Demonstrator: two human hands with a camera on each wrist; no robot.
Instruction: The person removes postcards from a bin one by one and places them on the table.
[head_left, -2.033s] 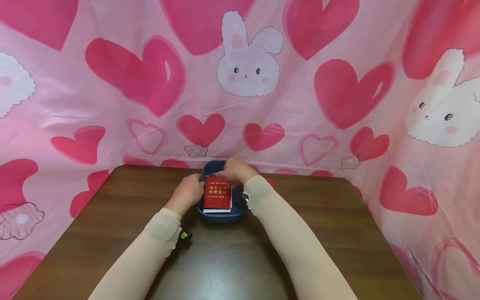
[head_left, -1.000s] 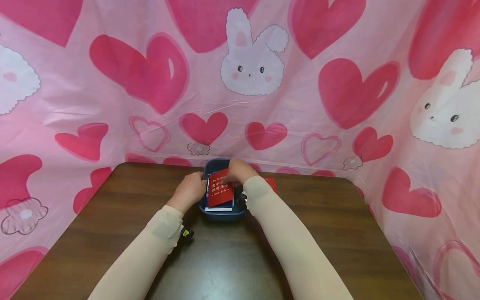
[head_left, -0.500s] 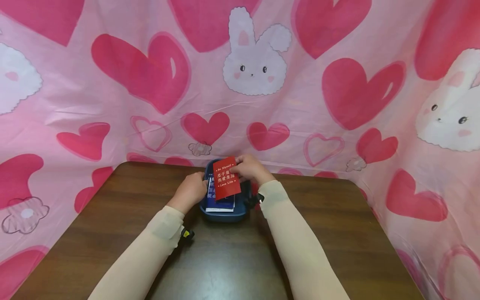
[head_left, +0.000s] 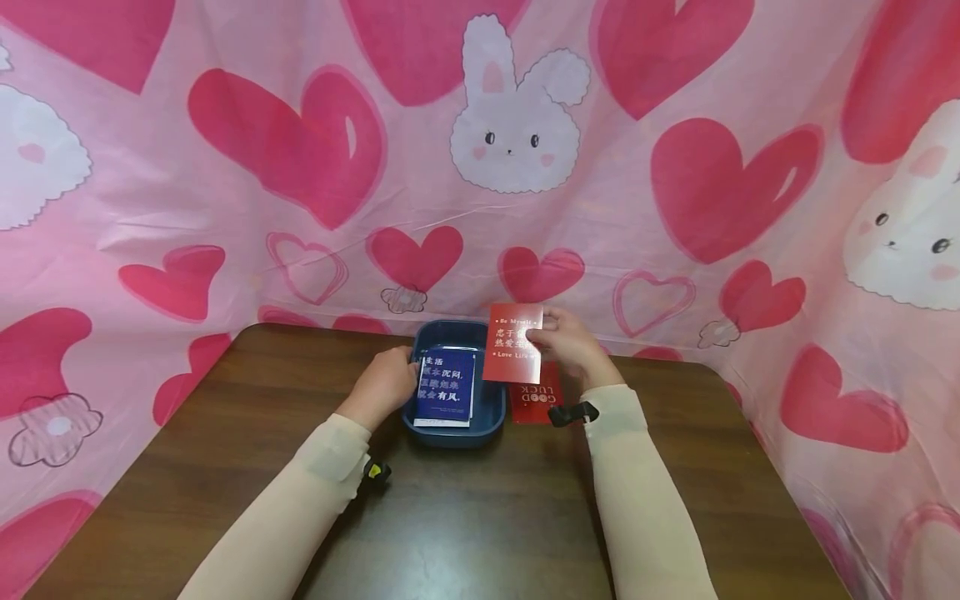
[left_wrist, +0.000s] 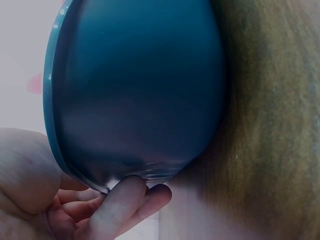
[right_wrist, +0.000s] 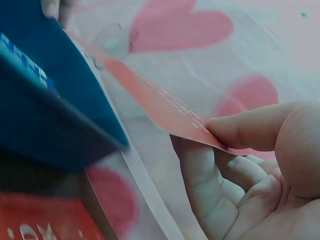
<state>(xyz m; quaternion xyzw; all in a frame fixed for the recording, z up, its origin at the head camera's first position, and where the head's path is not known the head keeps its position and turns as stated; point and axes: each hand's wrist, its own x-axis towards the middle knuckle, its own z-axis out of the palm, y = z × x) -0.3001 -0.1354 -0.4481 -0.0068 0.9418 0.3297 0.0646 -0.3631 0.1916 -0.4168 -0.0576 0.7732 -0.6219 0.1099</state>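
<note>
My right hand pinches a red card with white lettering between thumb and fingers. In the head view the card is to the right of a dark blue plastic basin, overlapping its right rim. My left hand grips the basin's left rim, thumb and fingers on either side of the wall. A blue card with white lettering lies in the basin on top of white-edged cards. Another red card, reading GOOD LUCK upside down, lies on the table right of the basin, under my right hand.
The brown wooden table extends around the basin. A pink cloth with hearts and rabbits hangs close behind the table's far edge and along both sides.
My right hand has lifted the red card off the blue card in the basin and moved it right. The GOOD LUCK card shows more now. The left hand has stayed on the rim.
</note>
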